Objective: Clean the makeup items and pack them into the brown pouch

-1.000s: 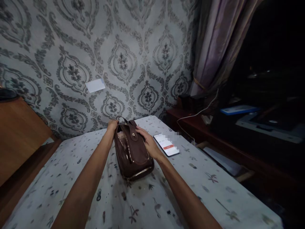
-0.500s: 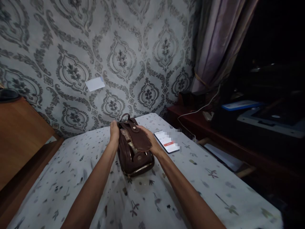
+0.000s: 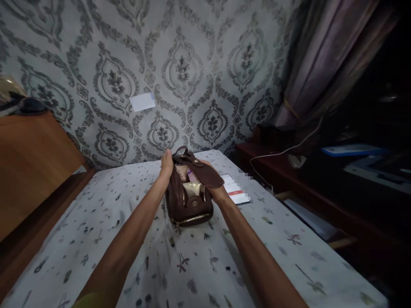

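Note:
A dark brown bag (image 3: 189, 208) with gold zips lies on the white patterned cloth (image 3: 167, 265). Its front pocket gapes, showing a shiny gold item (image 3: 193, 188) and something pinkish inside. The bag's flap (image 3: 205, 173) is swung over to the right. My left hand (image 3: 166, 164) grips the bag's upper left edge. My right hand (image 3: 215, 188) is at its right side, mostly beneath the flap, with its fingers hidden. Just right of that hand, a phone (image 3: 236, 190) with a lit screen lies partly covered by the flap and hand.
Patterned wallpaper with a white paper (image 3: 143, 102) rises behind. A wooden panel (image 3: 38, 167) stands at left. On the right are a dark red desk (image 3: 257, 155), a white cable (image 3: 289, 149), an open drawer (image 3: 308, 219) and a curtain (image 3: 324, 64).
The flap has moved right, uncovering more of the open pocket and the gold item. It now overlaps the phone. The whole view has shifted, too.

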Motion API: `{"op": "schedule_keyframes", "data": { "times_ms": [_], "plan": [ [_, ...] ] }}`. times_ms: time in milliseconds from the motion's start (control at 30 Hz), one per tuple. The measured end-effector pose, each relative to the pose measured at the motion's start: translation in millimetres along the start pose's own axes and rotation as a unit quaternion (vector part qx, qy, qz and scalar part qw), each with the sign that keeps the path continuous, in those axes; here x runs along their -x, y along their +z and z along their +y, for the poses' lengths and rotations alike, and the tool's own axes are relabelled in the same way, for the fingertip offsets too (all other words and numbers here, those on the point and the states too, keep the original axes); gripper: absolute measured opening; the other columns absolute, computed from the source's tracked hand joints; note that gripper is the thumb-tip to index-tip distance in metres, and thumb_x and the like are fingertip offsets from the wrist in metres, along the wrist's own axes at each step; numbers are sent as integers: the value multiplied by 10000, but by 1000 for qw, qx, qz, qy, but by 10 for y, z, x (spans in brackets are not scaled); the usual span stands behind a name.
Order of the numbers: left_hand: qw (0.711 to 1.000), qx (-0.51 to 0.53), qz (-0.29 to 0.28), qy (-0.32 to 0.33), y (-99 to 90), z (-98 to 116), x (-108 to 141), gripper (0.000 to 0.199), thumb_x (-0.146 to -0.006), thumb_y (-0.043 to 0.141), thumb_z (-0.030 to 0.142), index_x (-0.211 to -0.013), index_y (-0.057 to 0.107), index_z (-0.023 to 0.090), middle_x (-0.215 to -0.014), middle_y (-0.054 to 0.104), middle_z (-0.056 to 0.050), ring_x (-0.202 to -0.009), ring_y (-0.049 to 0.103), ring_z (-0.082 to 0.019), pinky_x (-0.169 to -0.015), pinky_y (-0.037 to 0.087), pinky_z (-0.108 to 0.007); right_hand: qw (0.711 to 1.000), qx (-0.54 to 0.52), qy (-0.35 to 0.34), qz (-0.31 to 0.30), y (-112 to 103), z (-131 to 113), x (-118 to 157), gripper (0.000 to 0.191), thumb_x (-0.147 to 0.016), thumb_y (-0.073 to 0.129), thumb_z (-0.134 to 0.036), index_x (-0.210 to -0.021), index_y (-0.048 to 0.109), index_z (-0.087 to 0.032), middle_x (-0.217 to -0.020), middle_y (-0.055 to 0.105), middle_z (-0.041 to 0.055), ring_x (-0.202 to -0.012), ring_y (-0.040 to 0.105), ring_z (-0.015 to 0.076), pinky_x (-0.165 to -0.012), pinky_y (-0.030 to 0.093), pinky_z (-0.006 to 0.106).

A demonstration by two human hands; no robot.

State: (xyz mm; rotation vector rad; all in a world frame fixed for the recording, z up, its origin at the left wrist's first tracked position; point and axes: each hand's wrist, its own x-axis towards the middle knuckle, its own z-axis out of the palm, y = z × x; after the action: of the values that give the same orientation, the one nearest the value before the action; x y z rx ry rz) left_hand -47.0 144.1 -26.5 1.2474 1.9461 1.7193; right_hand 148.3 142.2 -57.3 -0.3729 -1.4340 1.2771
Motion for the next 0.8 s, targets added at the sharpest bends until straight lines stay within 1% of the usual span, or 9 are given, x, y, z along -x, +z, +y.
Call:
{"op": "schedule_keyframes", "data": {
  "times_ms": [100,167,300,367,433,533,633,733,800],
  "plan": [
    [1000,-25,1,-7,-45,25,51,428,-1009,309,452,-1116,602,159,-1267,643,-169,-1303,527,-259,-1138,359,-421,1000,20,-3,22,18,-7,-20,407,-823,636,-443,-1171,689,-240,-1196,732,44,-1194,614,233,-1120,412,405],
    [999,-42,-3,10,-106,43,131,300,-980,418,405,-1084,585,179,-1195,653,-133,-1241,551,-245,-1109,387,-416,999,27,15,38,33,-24,-42,413,-834,613,-481,-1156,695,-237,-1157,746,52,-1198,607,241,-1110,417,416],
    [990,-101,-15,95,-281,125,313,136,-900,556,290,-1001,591,206,-1107,619,-89,-1190,523,-242,-1092,387,-426,997,35,46,49,41,-90,-119,459,-782,668,-520,-1134,703,-227,-1128,751,56,-1206,601,265,-1123,394,439],
    [964,-201,-36,173,-369,199,363,141,-917,515,278,-940,631,203,-1052,608,-95,-1136,525,-257,-1056,405,-440,997,33,46,46,44,-128,-169,462,-778,667,-536,-1116,709,-223,-1120,751,54,-1202,602,270,-1125,389,447],
    [919,-308,-74,234,-441,290,374,229,-932,473,281,-883,678,192,-1013,612,-109,-1102,525,-274,-1030,411,-457,998,30,40,38,52,-156,-214,439,-787,658,-536,-1084,720,-218,-1127,748,54,-1199,605,272,-1121,393,448],
    [866,-396,-143,268,-506,433,359,313,-935,438,268,-891,732,174,-1050,637,-126,-1113,520,-288,-1021,404,-466,999,13,27,27,65,-163,-248,410,-801,652,-517,-1063,728,-212,-1201,727,58,-1208,605,269,-1123,393,434],
    [836,-424,-219,272,-534,562,374,340,-910,446,231,-1098,727,192,-1120,651,-107,-1124,529,-284,-991,423,-437,999,-11,30,29,64,-141,-249,424,-806,658,-502,-1113,712,-215,-1258,705,56,-1214,606,259,-1126,395,424],
    [797,-437,-303,285,-524,688,443,469,-852,548,239,-1314,624,266,-1181,626,-84,-1134,548,-283,-969,444,-411,999,-16,28,29,54,-121,-249,427,-806,657,-513,-1108,710,-217,-1236,717,54,-1201,615,259,-1118,406,425],
    [770,-461,-332,289,-493,778,503,548,-831,591,240,-1375,571,313,-1239,593,-89,-1158,550,-297,-973,447,-430,999,-17,20,24,47,-118,-253,430,-799,658,-527,-1090,716,-216,-1224,723,53,-1200,617,262,-1112,412,424]
  ]
}}
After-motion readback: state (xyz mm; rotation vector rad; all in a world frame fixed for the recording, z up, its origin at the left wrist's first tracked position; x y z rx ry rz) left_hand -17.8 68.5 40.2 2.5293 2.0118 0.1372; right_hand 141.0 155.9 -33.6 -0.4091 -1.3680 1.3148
